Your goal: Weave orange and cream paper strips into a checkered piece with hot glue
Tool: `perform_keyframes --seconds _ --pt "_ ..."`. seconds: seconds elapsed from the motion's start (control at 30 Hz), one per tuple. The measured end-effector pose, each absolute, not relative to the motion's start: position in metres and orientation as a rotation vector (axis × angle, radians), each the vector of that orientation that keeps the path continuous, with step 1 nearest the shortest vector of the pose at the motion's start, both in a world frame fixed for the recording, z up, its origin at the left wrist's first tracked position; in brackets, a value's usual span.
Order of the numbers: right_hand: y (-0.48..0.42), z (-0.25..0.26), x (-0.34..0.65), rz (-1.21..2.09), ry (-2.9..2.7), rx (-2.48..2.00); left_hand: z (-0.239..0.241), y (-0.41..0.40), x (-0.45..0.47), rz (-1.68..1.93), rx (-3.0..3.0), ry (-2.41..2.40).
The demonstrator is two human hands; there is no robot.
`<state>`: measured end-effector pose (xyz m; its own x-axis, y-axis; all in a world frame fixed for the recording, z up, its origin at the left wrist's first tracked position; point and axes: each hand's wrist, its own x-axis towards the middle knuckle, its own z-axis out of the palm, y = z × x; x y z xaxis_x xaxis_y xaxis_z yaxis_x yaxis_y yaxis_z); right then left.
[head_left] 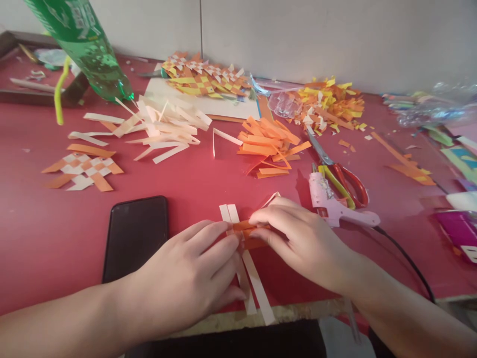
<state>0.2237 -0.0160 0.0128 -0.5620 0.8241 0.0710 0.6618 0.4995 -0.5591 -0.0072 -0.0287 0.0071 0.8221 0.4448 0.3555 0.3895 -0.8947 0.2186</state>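
Head view: we see both bare hands meeting over a small crossing of paper strips near the front edge of the red table (pixel 55 233). Two white strips (pixel 257 291) lie side by side, their long axis running away from the person and slanting a little leftward at the far end; their near ends reach the table's edge. The orange strip (pixel 244 226) lies across them, left to right, so the two colours cross between the hands.

The left hand (pixel 190 278) lies flat with fingers stretched out, the tips pressing on the white strips just beside the crossing; it grips nothing. The right hand (pixel 298 243) curls over the orange strip and pinches it between the fingertips. We judge it the nearer hand to the orange strip's free length, which runs under its palm.

A dark phone (pixel 134 236) lies just left of the left hand. A pink glue gun (pixel 335 209) and red-handled scissors (pixel 345 176) lie beyond the right hand, near but not touching it.
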Motion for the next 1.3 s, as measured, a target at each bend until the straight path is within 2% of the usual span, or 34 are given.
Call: perform_keyframes --seconds 0.4,0.63,0.83,1.3 --pt "-0.014 0.018 0.221 0.558 -2.417 -1.304 0.006 -0.028 -0.008 0.615 2.880 0.677" --pt "-0.014 0.019 0.219 0.540 -2.422 -1.125 0.006 -0.029 -0.008 0.627 2.870 0.688" --pt "-0.014 0.021 0.219 0.475 -2.412 -1.142 0.004 -0.030 -0.009 0.606 2.868 0.680" --pt "-0.013 0.024 0.217 0.582 -2.544 -0.896 0.003 -0.031 -0.009 0.661 2.805 0.703"
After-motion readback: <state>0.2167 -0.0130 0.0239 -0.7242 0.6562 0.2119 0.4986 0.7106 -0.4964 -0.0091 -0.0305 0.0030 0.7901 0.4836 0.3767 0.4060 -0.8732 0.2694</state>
